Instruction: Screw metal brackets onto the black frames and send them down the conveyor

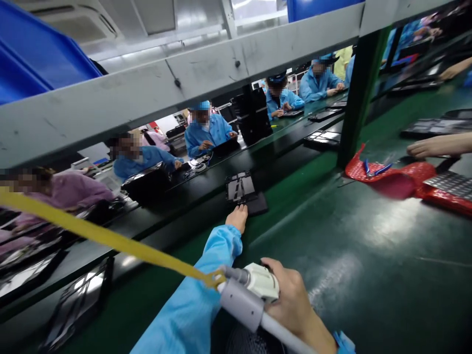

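Note:
My left hand (pixel 238 218), its arm stretched forward in a blue sleeve, grips the near edge of a flat black device casing (pixel 240 187) with grey inner panels. The casing lies at the edge of the dark conveyor belt and overlaps a plain black slab (pixel 258 204). Closer to me, my right hand (pixel 293 300) is wrapped round a pale, blocky handheld tool (pixel 262 282) whose exact kind I cannot make out. Beside that tool is a grey cylinder (pixel 241 305) with a white hose or cable, attached to a yellow strap (pixel 110 236).
Red bubble wrap (pixel 398 179) and blue-handled pliers (pixel 376 169) lie on the green table (pixel 368 275). A dark post (pixel 363 98) supports a grey overhead beam (pixel 206 73). Other casings (pixel 79 300) sit on the belt. Several co-workers sit opposite; another person's hand (pixel 438 146) is at right.

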The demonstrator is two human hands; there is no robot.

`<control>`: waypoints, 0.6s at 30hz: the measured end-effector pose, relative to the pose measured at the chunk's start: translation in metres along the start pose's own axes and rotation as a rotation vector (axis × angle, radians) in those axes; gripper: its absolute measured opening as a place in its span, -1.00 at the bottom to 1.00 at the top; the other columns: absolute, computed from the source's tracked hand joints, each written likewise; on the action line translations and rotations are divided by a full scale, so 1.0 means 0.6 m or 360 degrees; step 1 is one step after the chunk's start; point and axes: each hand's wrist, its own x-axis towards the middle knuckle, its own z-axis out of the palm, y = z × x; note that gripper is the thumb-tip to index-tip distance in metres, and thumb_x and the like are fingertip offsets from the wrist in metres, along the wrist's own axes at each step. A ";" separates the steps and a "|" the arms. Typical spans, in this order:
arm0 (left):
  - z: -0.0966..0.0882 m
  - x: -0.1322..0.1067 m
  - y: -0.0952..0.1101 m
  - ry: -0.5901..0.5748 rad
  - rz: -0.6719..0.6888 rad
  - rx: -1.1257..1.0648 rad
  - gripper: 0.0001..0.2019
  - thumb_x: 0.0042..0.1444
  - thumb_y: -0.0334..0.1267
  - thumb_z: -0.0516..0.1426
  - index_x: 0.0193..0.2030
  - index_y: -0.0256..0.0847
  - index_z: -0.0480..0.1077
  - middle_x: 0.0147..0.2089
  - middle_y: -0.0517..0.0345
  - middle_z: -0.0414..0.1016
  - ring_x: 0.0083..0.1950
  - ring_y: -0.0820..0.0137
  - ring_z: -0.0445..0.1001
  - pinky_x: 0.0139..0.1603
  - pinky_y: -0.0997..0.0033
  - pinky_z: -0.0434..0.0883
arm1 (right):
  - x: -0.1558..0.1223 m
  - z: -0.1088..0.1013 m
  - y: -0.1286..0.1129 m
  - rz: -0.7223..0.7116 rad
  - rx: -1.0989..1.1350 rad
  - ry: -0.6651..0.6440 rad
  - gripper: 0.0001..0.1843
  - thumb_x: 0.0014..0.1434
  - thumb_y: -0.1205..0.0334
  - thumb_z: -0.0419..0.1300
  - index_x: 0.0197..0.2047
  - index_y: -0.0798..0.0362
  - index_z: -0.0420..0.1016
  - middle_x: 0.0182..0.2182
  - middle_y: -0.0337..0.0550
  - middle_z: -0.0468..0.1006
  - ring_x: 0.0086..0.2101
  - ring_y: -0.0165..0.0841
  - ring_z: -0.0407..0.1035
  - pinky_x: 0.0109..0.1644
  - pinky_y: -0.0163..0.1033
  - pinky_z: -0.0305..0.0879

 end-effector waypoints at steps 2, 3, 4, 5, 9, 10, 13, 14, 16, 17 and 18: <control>0.003 -0.012 -0.017 0.0040 -0.0077 0.0026 -0.35 -0.04 -0.67 0.05 0.26 -0.36 0.19 0.27 -0.25 0.29 0.28 0.12 0.29 0.19 0.23 0.34 | 0.000 -0.001 0.003 0.0026 -0.0011 0.0033 -0.51 -0.11 0.34 0.03 -0.03 0.12 0.33 -0.47 -0.12 0.60 -0.54 -0.20 0.51 -0.51 -0.21 0.41; 0.003 -0.024 -0.028 0.0067 -0.0129 0.0041 -0.35 -0.05 -0.67 0.05 0.26 -0.38 0.19 0.26 -0.27 0.29 0.28 0.11 0.29 0.21 0.20 0.33 | -0.001 -0.002 0.006 0.0049 -0.0015 0.0050 -0.52 -0.10 0.35 0.02 -0.03 0.11 0.34 -0.46 -0.12 0.61 -0.53 -0.21 0.51 -0.50 -0.22 0.42; 0.002 -0.038 -0.040 0.0094 -0.0183 0.0056 -0.35 -0.06 -0.67 0.05 0.25 -0.39 0.21 0.26 -0.28 0.30 0.27 0.10 0.30 0.21 0.17 0.32 | -0.001 -0.002 0.009 0.0072 -0.0014 0.0059 -0.53 -0.08 0.34 0.03 -0.03 0.10 0.35 -0.44 -0.11 0.61 -0.52 -0.22 0.52 -0.49 -0.23 0.42; 0.000 -0.057 -0.054 0.0117 -0.0232 0.0069 -0.37 -0.06 -0.66 0.05 0.23 -0.39 0.23 0.25 -0.28 0.32 0.27 0.09 0.31 0.22 0.16 0.31 | -0.002 -0.002 0.012 0.0089 -0.0004 0.0057 -0.56 -0.05 0.33 0.04 -0.03 0.10 0.36 -0.43 -0.12 0.62 -0.52 -0.23 0.52 -0.48 -0.24 0.43; -0.009 -0.167 -0.107 0.0157 -0.0337 0.0089 -0.43 -0.07 -0.59 0.06 0.16 -0.38 0.32 0.22 -0.20 0.37 0.27 0.15 0.31 0.25 0.22 0.28 | -0.008 -0.002 0.030 0.0088 0.0026 -0.0002 -0.65 0.08 0.22 0.10 -0.05 0.11 0.40 -0.46 -0.13 0.61 -0.54 -0.24 0.51 -0.48 -0.25 0.44; -0.008 -0.202 -0.118 0.0170 -0.0353 0.0089 -0.43 -0.08 -0.58 0.06 0.15 -0.38 0.34 0.22 -0.19 0.38 0.28 0.15 0.31 0.25 0.22 0.29 | -0.009 -0.003 0.034 0.0088 -0.0004 -0.0014 -0.68 0.11 0.20 0.10 -0.07 0.10 0.43 -0.47 -0.13 0.60 -0.54 -0.23 0.51 -0.48 -0.25 0.44; 0.003 -0.321 -0.136 0.0281 -0.0352 0.0087 -0.38 -0.15 -0.58 0.02 0.15 -0.36 0.38 0.21 -0.17 0.40 0.25 0.13 0.34 0.20 0.14 0.33 | -0.006 -0.009 0.041 0.0096 -0.0146 0.0023 -0.74 0.14 0.14 0.09 -0.16 0.05 0.48 -0.54 -0.15 0.59 -0.57 -0.22 0.51 -0.52 -0.27 0.41; 0.009 -0.364 -0.136 0.0337 -0.0320 0.0085 -0.37 -0.17 -0.57 0.01 0.14 -0.35 0.39 0.19 -0.16 0.41 0.24 0.11 0.35 0.17 0.11 0.35 | -0.003 -0.012 0.041 0.0101 -0.0186 0.0060 -0.76 0.14 0.10 0.11 -0.21 0.04 0.49 -0.58 -0.17 0.57 -0.60 -0.22 0.50 -0.56 -0.28 0.38; 0.019 -0.448 -0.126 0.0428 -0.0236 0.0083 -0.34 -0.19 -0.55 0.00 0.15 -0.32 0.38 0.18 -0.14 0.43 0.21 0.09 0.37 0.13 0.06 0.37 | 0.005 -0.019 0.039 0.0119 -0.0249 0.0144 -0.74 0.12 0.01 0.13 -0.33 0.03 0.47 -0.67 -0.20 0.49 -0.67 -0.24 0.44 -0.64 -0.28 0.29; 0.022 -0.488 -0.115 0.0460 -0.0210 0.0085 -0.33 -0.19 -0.54 0.00 0.16 -0.31 0.38 0.18 -0.12 0.44 0.20 0.09 0.38 0.10 0.05 0.38 | 0.009 -0.023 0.037 0.0137 -0.0277 0.0169 -0.70 0.11 -0.04 0.14 -0.38 0.02 0.45 -0.70 -0.20 0.46 -0.69 -0.23 0.41 -0.67 -0.27 0.25; 0.023 -0.527 -0.101 0.0487 -0.0201 0.0086 -0.33 -0.18 -0.53 -0.01 0.18 -0.29 0.37 0.17 -0.09 0.45 0.19 0.09 0.38 0.08 0.05 0.38 | 0.012 -0.026 0.035 0.0170 -0.0305 0.0180 -0.66 0.09 -0.10 0.13 -0.41 0.02 0.44 -0.72 -0.20 0.44 -0.71 -0.23 0.39 -0.68 -0.26 0.21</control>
